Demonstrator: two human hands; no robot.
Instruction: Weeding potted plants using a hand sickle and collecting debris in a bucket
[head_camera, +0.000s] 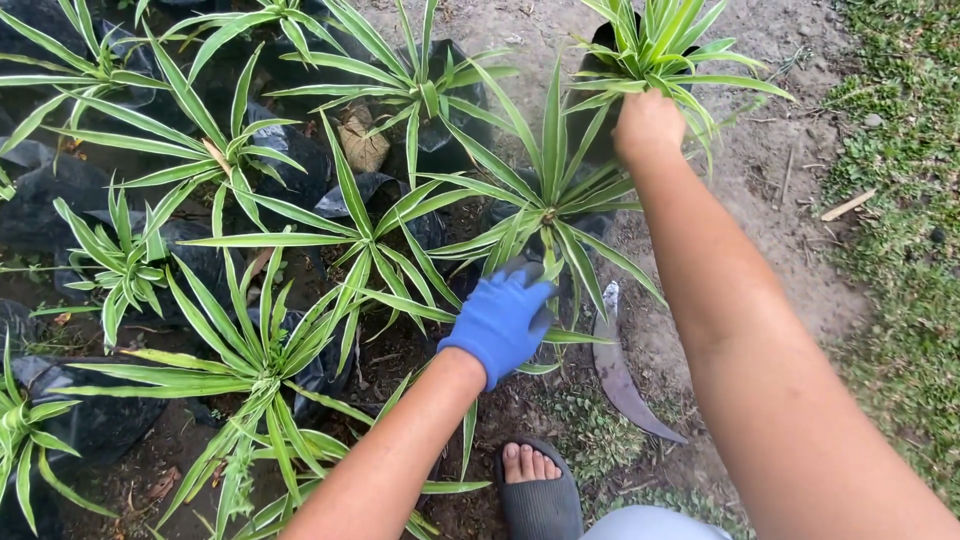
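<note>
Left hand (500, 318), in a blue glove, reaching into the leaves of the striped green-and-white plant (548, 212) at frame centre, fingers curled loosely over the leaf bases; can't tell whether actually grasping anything or just pressing. Right hand (648, 125), bare, clenching around the base of a second striped plant (655, 45), just beyond and right of the centre plant, leaves fanning out above the fist, dark nursery bag (603, 35) partly showing behind it. Centre plant sitting in its own black bag (590, 225), mostly hidden by foliage. More striped plants in black bags (250, 350) crowding left of the centre plant, touching leaf to leaf. Curved dark blade-like piece (620, 370) lying on bare soil (780, 200) just below and right of the centre plant. Foot in a grey sandal (538, 490) standing below it. Grass strip (900, 250) running well right of it.
</note>
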